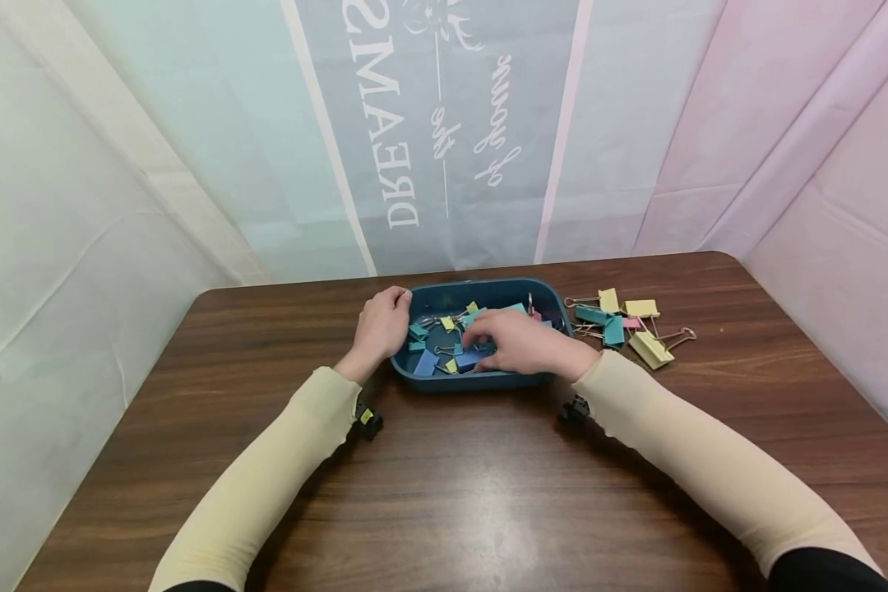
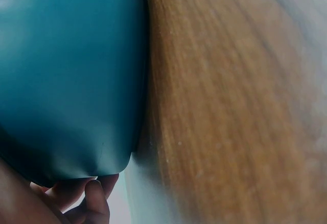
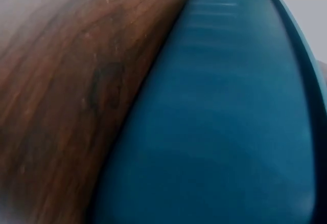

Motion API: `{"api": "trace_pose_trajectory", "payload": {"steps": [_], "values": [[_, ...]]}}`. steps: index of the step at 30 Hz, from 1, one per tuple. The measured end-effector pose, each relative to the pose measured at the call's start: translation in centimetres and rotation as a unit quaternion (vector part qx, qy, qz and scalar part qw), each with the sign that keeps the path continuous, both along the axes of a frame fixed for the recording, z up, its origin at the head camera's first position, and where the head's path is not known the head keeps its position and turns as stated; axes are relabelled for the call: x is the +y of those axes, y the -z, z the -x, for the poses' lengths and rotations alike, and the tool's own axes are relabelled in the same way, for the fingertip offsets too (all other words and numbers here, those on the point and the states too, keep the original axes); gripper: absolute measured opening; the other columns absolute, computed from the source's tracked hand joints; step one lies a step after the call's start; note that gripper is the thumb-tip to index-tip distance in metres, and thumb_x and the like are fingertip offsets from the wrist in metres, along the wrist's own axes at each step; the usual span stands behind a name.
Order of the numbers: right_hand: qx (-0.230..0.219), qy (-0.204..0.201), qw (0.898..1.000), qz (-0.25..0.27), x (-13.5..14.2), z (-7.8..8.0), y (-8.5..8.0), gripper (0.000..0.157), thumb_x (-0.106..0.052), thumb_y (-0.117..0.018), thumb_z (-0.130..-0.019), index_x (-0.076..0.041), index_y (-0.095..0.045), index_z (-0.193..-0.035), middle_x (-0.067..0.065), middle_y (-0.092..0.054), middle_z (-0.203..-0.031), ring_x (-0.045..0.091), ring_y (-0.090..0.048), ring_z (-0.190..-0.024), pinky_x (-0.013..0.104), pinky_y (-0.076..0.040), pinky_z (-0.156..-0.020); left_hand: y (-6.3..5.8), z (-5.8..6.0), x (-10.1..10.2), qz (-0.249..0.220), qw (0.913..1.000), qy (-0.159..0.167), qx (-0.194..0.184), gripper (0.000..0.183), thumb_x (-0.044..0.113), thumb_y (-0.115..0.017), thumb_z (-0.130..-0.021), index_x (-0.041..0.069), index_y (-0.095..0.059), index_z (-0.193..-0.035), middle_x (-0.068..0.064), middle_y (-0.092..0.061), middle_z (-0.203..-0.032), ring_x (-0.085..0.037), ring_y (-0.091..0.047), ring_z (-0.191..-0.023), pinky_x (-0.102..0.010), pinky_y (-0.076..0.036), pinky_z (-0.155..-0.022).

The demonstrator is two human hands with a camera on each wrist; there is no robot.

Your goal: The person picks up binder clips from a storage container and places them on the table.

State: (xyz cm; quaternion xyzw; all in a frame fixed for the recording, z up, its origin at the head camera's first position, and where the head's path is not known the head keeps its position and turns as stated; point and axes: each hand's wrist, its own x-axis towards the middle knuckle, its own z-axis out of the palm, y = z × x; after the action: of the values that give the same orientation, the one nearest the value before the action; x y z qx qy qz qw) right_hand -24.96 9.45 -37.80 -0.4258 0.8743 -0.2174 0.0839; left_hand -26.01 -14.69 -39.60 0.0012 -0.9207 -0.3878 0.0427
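A dark blue plastic bin (image 1: 481, 383) stands on the table, with several binder clips in teal, blue and yellow inside it. My left hand (image 1: 381, 327) holds the bin's left end at the rim. In the left wrist view, its fingers (image 2: 95, 197) are bent against the outside of the bin (image 2: 76, 81). My right hand (image 1: 521, 339) reaches over the front rim into the bin, thumb and fingers spread apart above the clips. A blue binder clip (image 1: 470, 358) lies near its thumb. In the right wrist view, the bin wall (image 3: 214, 111) hides most of that hand.
On the table (image 1: 444, 485), right of the bin, lies a loose pile of binder clips, among them a yellow clip (image 1: 651, 349), a teal clip (image 1: 613, 331) and a pink one. A printed cloth (image 1: 459, 164) hangs behind the table's back edge.
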Motion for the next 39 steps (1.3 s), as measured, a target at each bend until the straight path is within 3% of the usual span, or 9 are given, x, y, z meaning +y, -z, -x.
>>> {"api": "trace_pose_trajectory", "payload": {"steps": [14,29,39], "values": [[0.002,-0.009,1.000,-0.022,-1.3,0.4,0.0,0.028,-0.013,-0.078,-0.087,-0.012,-0.074,-0.115,0.000,-0.069,-0.110,0.016,-0.060,-0.095,0.038,-0.050,-0.089,-0.2,-0.1,-0.1,-0.006,1.0000,-0.002,-0.004,0.037,0.029,-0.040,-0.109,0.007,-0.060,-0.130,-0.010,-0.062,-0.109,-0.028,-0.055,-0.095,-0.044,-0.048,-0.085],[0.015,0.003,1.000,0.005,-1.0,0.3,-0.4,0.023,-0.015,-0.075,-0.089,-0.014,-0.076,-0.113,-0.002,-0.069,-0.107,0.014,-0.059,-0.092,0.036,-0.050,-0.085,0.0,-0.1,0.0,-0.013,0.9999,-0.002,-0.010,0.038,0.030,-0.040,-0.109,0.007,-0.060,-0.130,-0.010,-0.062,-0.110,-0.028,-0.055,-0.096,-0.044,-0.049,-0.085],[0.058,0.028,0.998,0.012,0.3,-0.7,-3.4,0.025,-0.017,-0.075,-0.090,-0.013,-0.074,-0.114,0.000,-0.067,-0.110,0.016,-0.058,-0.093,0.036,-0.051,-0.081,-0.1,0.0,-0.1,-0.013,0.9999,0.003,-0.004,0.038,0.030,-0.040,-0.109,0.006,-0.060,-0.130,-0.010,-0.063,-0.111,-0.028,-0.056,-0.096,-0.045,-0.049,-0.087]]}}
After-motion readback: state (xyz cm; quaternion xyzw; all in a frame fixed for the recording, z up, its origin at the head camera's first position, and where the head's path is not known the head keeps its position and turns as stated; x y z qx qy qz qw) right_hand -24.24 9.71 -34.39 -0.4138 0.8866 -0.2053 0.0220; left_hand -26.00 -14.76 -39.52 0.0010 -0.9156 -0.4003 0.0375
